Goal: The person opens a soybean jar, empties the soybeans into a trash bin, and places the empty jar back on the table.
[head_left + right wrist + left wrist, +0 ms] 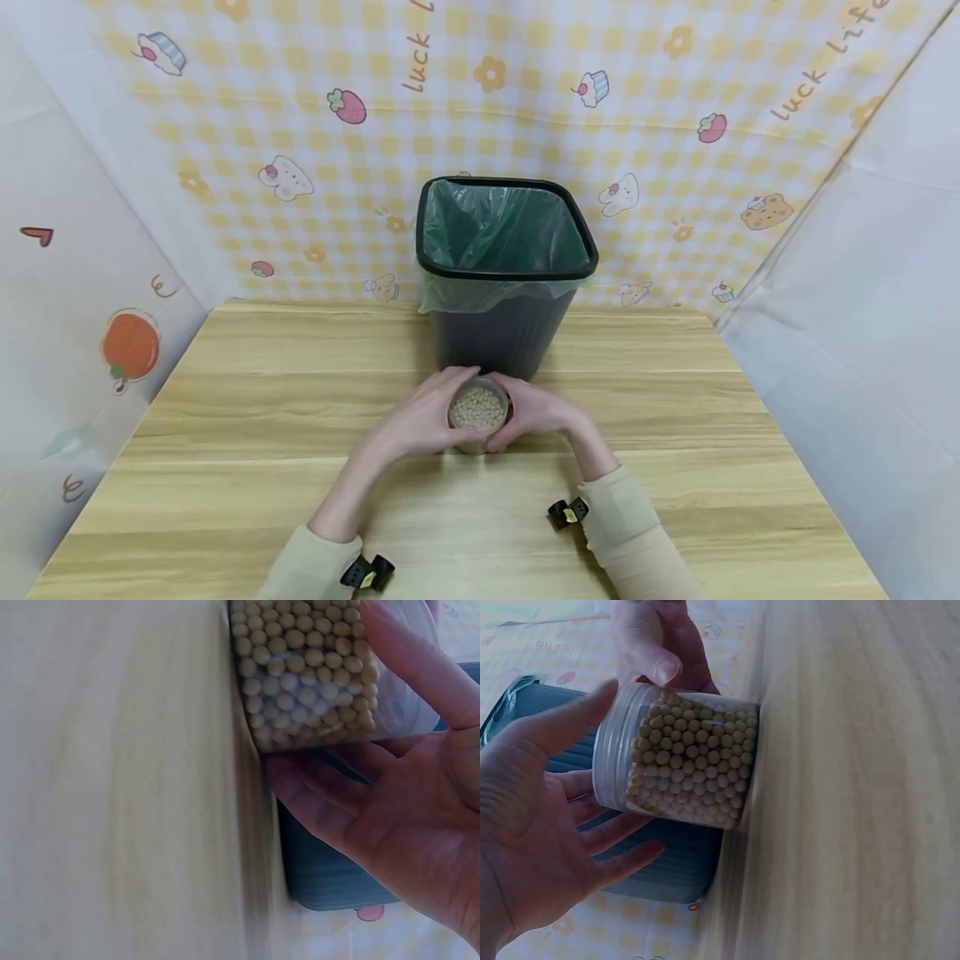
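Observation:
A clear plastic jar (478,408) full of small beige balls stands upright on the wooden table, its ridged, see-through rim (619,746) uppermost. My left hand (431,418) curves around its left side, thumb along the near rim and fingers reaching to the far side. From the other side my right hand (531,410) holds it, thumb (420,664) against the near wall and fingers behind. The left wrist view shows the balls (694,754) through the jar's wall. Close behind the jar is a dark bin (491,333).
A black rim (517,274) pins a green plastic liner (502,225) inside the bin. The wooden table (300,400) meets a yellow checked cloth (247,208) at the back. White sheets (862,275) hang at both sides.

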Tool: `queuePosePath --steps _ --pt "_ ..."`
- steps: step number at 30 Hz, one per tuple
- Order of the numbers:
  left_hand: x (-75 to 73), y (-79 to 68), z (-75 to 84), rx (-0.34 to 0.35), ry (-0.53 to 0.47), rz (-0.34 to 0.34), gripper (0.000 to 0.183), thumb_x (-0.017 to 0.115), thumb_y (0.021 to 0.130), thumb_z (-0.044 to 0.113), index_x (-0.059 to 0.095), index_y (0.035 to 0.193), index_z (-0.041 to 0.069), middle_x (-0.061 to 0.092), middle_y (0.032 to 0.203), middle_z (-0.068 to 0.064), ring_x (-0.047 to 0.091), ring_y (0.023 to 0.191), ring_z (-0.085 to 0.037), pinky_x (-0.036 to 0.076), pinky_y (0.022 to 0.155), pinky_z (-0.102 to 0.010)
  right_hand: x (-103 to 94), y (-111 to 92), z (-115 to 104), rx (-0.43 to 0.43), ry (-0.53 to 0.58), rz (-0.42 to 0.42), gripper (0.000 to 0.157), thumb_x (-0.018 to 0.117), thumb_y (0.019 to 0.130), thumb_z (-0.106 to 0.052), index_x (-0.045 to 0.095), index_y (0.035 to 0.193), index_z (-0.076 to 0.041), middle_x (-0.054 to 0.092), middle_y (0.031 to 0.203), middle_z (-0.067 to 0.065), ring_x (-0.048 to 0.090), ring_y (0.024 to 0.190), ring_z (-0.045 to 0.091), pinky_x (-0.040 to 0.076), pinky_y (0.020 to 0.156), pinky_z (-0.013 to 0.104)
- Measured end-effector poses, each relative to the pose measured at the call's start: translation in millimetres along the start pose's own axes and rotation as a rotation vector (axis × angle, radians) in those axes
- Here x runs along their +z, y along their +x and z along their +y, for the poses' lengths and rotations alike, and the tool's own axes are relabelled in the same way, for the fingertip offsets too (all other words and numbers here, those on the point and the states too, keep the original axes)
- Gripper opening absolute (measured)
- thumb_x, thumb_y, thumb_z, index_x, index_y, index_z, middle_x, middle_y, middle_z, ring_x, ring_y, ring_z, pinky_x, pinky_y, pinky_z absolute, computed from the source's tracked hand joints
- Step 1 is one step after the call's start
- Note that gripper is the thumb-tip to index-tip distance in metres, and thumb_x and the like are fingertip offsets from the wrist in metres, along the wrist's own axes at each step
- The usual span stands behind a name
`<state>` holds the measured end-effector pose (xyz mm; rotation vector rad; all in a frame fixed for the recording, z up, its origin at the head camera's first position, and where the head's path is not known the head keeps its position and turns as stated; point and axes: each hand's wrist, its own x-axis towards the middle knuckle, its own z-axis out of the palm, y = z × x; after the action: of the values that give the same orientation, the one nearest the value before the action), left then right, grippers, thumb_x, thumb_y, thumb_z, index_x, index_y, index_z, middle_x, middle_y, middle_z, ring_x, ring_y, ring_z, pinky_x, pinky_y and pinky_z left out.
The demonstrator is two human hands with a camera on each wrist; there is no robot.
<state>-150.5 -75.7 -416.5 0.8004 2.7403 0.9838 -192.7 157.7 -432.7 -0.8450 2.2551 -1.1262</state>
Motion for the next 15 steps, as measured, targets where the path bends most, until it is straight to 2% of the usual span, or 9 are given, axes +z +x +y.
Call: queuePosePath --steps 9,15 --pt "1.7 -2.8 -0.1 0.018 0.024 0.065 0.089 0.087 0.078 0.046 0.050 0.152 0.012 0.057 0.149 -0.008 0.050 0.141 -0.030 0.044 0.116 -0.052 5.1 1.2 -0.4 -0.015 -0.017 0.034 0.095 0.098 0.066 -0.018 0.049 0.146 -0.005 0.062 0.139 0.010 0.058 0.128 0.025 0.044 0.114 0.041" --pt "-5.0 -4.8 3.7 0.051 0.005 0.113 0.091 0.088 0.075 0.050 0.053 0.152 0.015 0.059 0.147 -0.004 0.052 0.140 -0.026 0.046 0.113 -0.050 0.0 -5.3 -0.9 -0.087 0.012 0.068 0.086 0.097 0.069 -0.023 0.055 0.144 -0.017 0.064 0.137 0.001 0.060 0.124 0.017 0.048 0.108 0.035"
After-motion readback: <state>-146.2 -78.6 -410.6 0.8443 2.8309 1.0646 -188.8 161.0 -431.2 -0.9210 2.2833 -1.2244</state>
